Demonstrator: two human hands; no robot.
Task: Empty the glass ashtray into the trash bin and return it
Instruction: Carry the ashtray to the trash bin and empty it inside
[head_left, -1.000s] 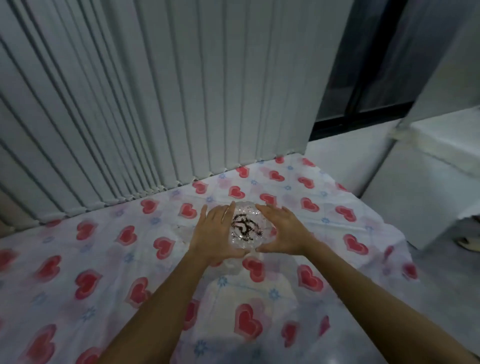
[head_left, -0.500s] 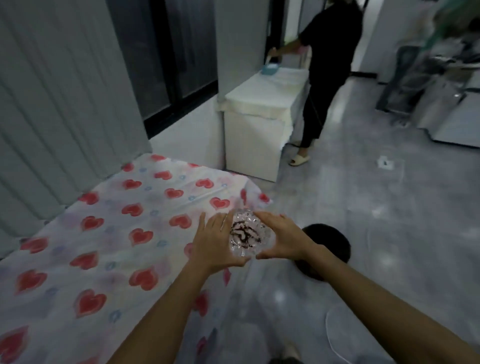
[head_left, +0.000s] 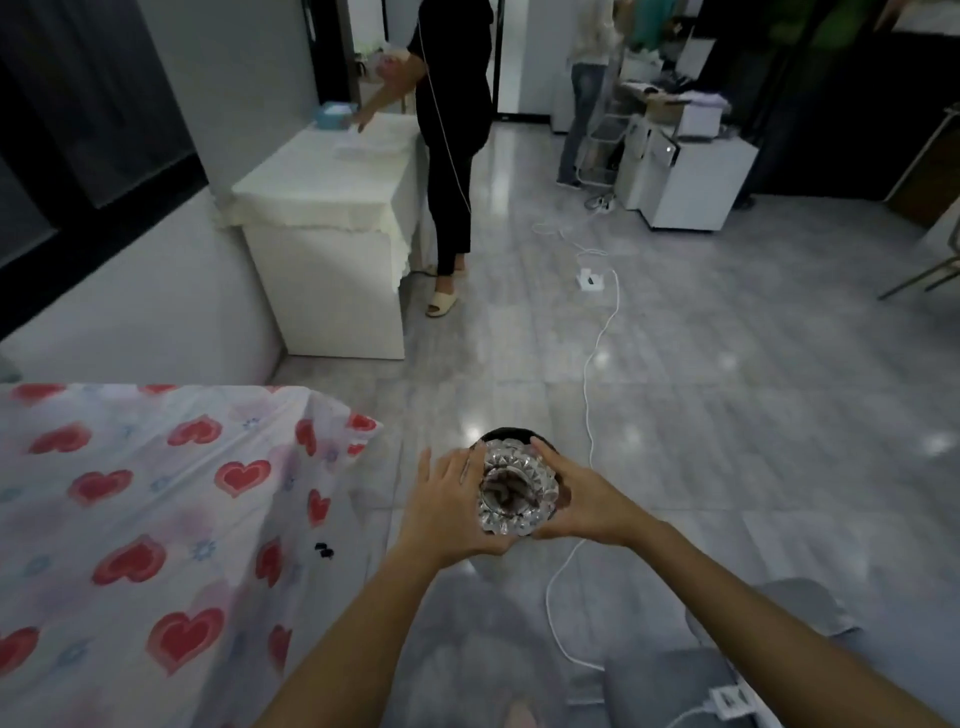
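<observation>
Left hand: the left hand (head_left: 447, 506) cups the near-left side of the ashtray, fingers curled around its wall and the palm seemingly under the base, low centre of the frame.

Right hand: the right hand (head_left: 582, 501) clamps the opposite side, thumb up near the far rim. Two hands on one small dish, probably because faceted glass is slick and heavy and nobody wants ash on the floor.

Ashtray: clear cut-glass round ashtray (head_left: 517, 491) with chunky scalloped facets around the rim and dark ash and bits sitting in the bowl. It's held roughly level, so I'd say nothing is tipped out yet.

Bin: a round black trash bin (head_left: 506, 433) peeks out just beyond the ashtray, mostly hidden behind it. Looks like the dish is right above it, so the pour should be next, my guess anyway.

Table: at the lower left, a table under a thin, crinkly white plastic cover with red hearts (head_left: 156, 519) that drapes over the edge; that's presumably where the ashtray goes back.

Floor: glossy grey tile floor (head_left: 727, 415), with a thin white power cable (head_left: 587, 395) snaking past the bin on the right, so it's a trip risk.
</observation>
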